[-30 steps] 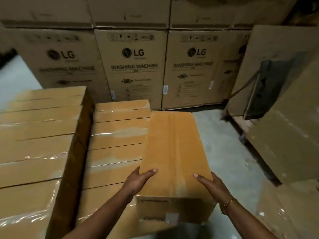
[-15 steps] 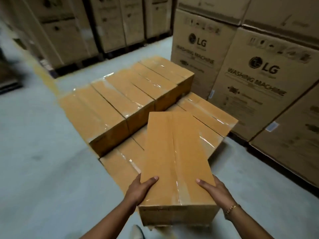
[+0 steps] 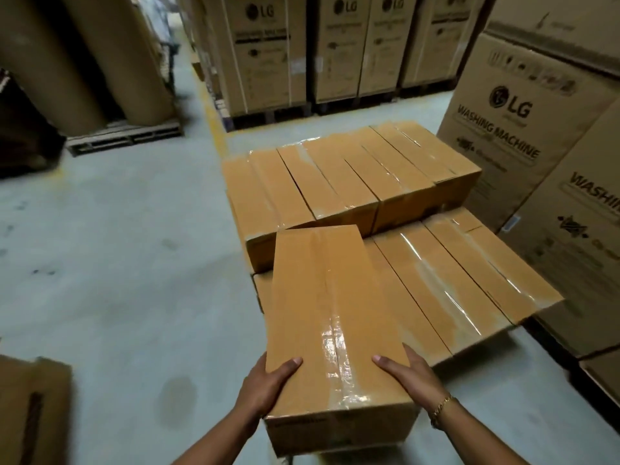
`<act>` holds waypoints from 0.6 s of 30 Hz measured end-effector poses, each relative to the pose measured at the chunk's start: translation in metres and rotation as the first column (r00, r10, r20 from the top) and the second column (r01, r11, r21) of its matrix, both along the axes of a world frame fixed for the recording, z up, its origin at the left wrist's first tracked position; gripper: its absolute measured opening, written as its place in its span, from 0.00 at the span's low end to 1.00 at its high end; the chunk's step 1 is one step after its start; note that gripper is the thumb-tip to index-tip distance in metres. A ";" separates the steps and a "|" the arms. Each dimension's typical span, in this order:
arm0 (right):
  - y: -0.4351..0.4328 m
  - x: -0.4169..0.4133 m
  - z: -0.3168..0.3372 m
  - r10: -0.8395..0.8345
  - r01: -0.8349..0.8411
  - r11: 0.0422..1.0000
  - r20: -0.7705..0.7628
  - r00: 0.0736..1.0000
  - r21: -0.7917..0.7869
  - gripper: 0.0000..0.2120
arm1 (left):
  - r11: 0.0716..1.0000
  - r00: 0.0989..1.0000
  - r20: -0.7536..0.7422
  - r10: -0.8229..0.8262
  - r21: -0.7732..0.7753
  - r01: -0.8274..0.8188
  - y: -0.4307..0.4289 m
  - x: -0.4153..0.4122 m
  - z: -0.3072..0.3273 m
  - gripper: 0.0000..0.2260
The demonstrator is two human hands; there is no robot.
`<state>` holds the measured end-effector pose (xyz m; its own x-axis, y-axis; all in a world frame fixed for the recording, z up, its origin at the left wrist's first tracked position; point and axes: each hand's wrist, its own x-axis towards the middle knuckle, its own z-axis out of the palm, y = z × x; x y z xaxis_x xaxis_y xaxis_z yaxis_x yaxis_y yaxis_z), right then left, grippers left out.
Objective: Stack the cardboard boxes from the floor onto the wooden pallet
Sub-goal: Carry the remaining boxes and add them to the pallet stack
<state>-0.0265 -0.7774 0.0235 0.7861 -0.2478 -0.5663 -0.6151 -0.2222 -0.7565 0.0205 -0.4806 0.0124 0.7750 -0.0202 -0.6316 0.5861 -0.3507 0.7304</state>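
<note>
1. Head view: the left hand (image 3: 265,387) holds the near left side of the long box (image 3: 328,303), thumb on top.
2. The right hand (image 3: 412,380) holds the near right side, thumb on top too.
3. The long box's far end is over the stacked boxes (image 3: 469,286).
4. Big washing machine boxes (image 3: 510,105) stand to the right.

Both arms forward: left grip (image 3: 268,387) and right grip (image 3: 409,380) hold the box (image 3: 322,313) at its near end.
Each thumb lies flat on top, fingers wrapped down the sides, forearms angled inward.
</note>
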 end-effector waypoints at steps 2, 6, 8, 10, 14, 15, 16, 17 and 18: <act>-0.011 0.001 -0.003 0.049 -0.049 0.999 -0.006 0.999 0.002 0.50 | 0.999 0.999 0.012 0.039 0.001 -0.039 -0.007 -0.017 -0.005 0.34; -0.034 -0.005 -0.004 0.222 -0.223 0.974 -0.016 0.975 -0.052 0.60 | 0.989 0.990 0.021 0.143 -0.028 -0.142 -0.027 -0.062 -0.017 0.40; -0.045 -0.009 -0.008 0.291 -0.292 0.956 -0.047 0.956 -0.024 0.54 | 0.983 0.984 0.008 0.180 -0.040 -0.180 -0.037 -0.083 -0.025 0.41; -0.050 -0.011 -0.013 0.342 -0.342 0.940 -0.085 0.936 0.019 0.47 | 0.978 0.980 -0.004 0.201 -0.049 -0.201 -0.043 -0.101 -0.035 0.42; -0.053 -0.012 -0.028 0.416 -0.422 0.907 -0.132 0.899 -0.013 0.45 | 0.973 0.976 -0.029 0.217 -0.070 -0.218 -0.048 -0.115 -0.047 0.38; -0.052 -0.010 -0.032 0.416 -0.422 0.907 -0.134 0.899 -0.016 0.45 | 0.973 0.975 -0.035 0.218 -0.073 -0.220 -0.049 -0.114 -0.051 0.36; -0.052 -0.009 -0.036 0.411 -0.417 0.909 -0.148 0.899 -0.007 0.44 | 0.972 0.975 -0.042 0.220 -0.077 -0.223 -0.049 -0.113 -0.055 0.34; -0.053 -0.008 -0.042 0.408 -0.413 0.911 -0.154 0.900 0.002 0.43 | 0.971 0.973 -0.049 0.224 -0.079 -0.227 -0.048 -0.112 -0.061 0.34; -0.052 -0.006 -0.046 0.412 -0.415 0.910 -0.155 0.898 0.010 0.42 | 0.969 0.973 -0.055 0.226 -0.086 -0.230 -0.049 -0.110 -0.066 0.34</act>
<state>-0.0327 -0.8296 -0.0229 0.7265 0.0671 -0.6839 -0.5699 -0.4973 -0.6542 -0.0900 -0.5293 -0.0539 0.7370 0.0953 -0.6691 0.6755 -0.1375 0.7245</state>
